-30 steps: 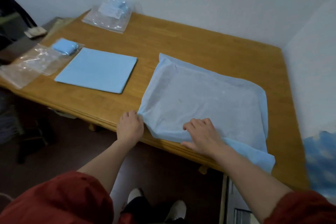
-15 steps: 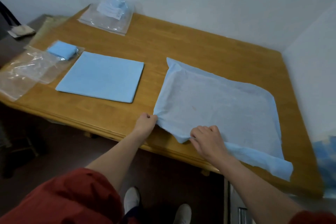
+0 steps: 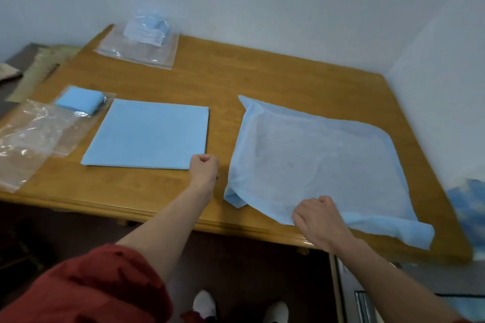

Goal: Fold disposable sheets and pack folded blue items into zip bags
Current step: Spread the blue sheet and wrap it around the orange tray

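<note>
A large pale blue disposable sheet (image 3: pixel 315 162) lies spread and wrinkled on the right half of the wooden table (image 3: pixel 262 78). Its near left corner is tucked under. My right hand (image 3: pixel 319 221) pinches the sheet's near edge at the table front. My left hand (image 3: pixel 204 168) is curled in a fist just off the sheet's left side and holds nothing. It sits beside the near right corner of a flat folded blue square (image 3: pixel 149 134). A small folded blue item (image 3: pixel 78 100) lies on a clear zip bag (image 3: pixel 31 136) at the left.
A clear bag with blue packed items (image 3: pixel 145 37) lies at the table's far left corner. White walls close in at the back and right. The table's front edge (image 3: pixel 157 214) runs right before me. My shoes (image 3: pixel 204 304) show on the dark floor below.
My left hand let go of the sheet's near left corner and moved left to the folded square's corner. My right hand keeps hold of the near edge.
</note>
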